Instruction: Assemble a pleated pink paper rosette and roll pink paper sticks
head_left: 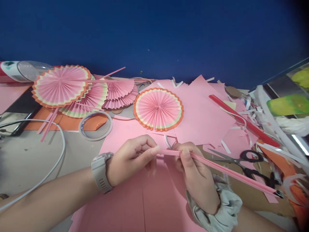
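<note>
Both of my hands pinch a long folded pink paper strip (231, 175) that runs from the middle down to the right. My left hand (131, 159), with a grey watch on its wrist, grips the strip's left end between thumb and fingers. My right hand (195, 172), with a grey scrunchie on its wrist, is closed around the strip a little further along. Under the hands lies a creased pink paper sheet (154, 203). A round pink pleated fan with an orange rim (158, 109) lies just beyond the hands.
Several more pleated fans (60, 85) are stacked at the back left. A tape ring (96, 125) and a white cable (56, 161) lie on the left. Black scissors (249, 161), a red strip (243, 120) and paper scraps crowd the right. A blue wall stands behind.
</note>
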The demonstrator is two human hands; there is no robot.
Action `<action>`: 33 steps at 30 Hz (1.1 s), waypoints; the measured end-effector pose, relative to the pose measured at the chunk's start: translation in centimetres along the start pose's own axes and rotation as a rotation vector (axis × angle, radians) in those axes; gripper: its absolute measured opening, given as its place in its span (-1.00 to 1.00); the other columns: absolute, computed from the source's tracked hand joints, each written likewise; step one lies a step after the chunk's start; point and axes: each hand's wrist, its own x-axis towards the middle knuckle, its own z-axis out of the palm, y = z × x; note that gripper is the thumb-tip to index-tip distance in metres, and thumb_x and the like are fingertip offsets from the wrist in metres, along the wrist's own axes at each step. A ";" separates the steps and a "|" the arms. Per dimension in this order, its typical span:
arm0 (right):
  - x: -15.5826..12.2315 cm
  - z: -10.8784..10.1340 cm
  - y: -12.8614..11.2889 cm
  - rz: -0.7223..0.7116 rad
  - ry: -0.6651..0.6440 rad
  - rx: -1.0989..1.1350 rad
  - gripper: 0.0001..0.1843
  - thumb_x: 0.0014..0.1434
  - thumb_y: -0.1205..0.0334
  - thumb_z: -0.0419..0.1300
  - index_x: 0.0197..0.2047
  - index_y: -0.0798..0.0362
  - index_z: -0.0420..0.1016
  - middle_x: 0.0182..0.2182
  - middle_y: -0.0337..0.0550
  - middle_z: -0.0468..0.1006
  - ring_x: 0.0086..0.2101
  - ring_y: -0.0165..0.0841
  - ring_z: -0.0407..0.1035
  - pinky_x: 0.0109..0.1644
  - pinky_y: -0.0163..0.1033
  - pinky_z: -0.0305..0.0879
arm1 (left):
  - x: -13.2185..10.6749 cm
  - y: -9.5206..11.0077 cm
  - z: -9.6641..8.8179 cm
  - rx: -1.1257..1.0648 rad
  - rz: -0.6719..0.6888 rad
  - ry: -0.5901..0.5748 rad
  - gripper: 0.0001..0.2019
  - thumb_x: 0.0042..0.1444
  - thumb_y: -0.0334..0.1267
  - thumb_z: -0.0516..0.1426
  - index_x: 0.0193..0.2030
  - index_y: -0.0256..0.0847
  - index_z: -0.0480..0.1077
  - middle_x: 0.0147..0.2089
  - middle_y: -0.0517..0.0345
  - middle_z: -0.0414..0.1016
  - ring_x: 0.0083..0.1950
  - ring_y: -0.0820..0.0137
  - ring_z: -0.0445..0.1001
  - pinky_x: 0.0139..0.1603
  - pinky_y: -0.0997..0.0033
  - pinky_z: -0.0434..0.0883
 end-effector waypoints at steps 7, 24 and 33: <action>0.3 -0.4 -0.2 0.021 -0.243 -0.007 -0.63 0.33 0.09 -0.10 -0.49 0.03 0.18 -0.56 -0.33 0.14 -0.52 -0.47 0.06 -0.45 -0.31 0.01 | 0.0 -0.1 0.1 0.068 0.018 0.005 -0.79 0.25 -0.17 -0.01 -0.33 -0.26 0.22 -0.56 0.23 0.38 -0.57 0.55 0.37 -0.50 0.56 0.32; 0.5 -0.2 -0.5 0.059 -0.266 -0.014 -0.61 0.35 0.14 -0.12 -0.52 0.03 0.14 -0.56 -0.34 0.14 -0.50 -0.49 0.09 -0.41 -0.34 0.03 | 0.1 0.0 0.2 0.202 -0.023 -0.069 -0.77 0.27 -0.19 -0.03 -0.35 -0.27 0.27 -0.57 0.21 0.43 -0.56 0.54 0.41 -0.44 0.57 0.37; 0.8 0.0 -0.6 0.182 -0.192 0.007 -0.55 0.32 0.02 -0.10 -0.57 0.04 0.13 -0.58 -0.35 0.12 -0.56 -0.49 0.02 -0.38 -0.32 0.04 | 0.4 -0.4 0.3 0.033 0.020 -0.119 -0.70 0.33 -0.22 -0.20 0.01 -0.28 0.24 -0.42 0.10 0.48 -0.44 0.45 0.49 -0.31 0.39 0.46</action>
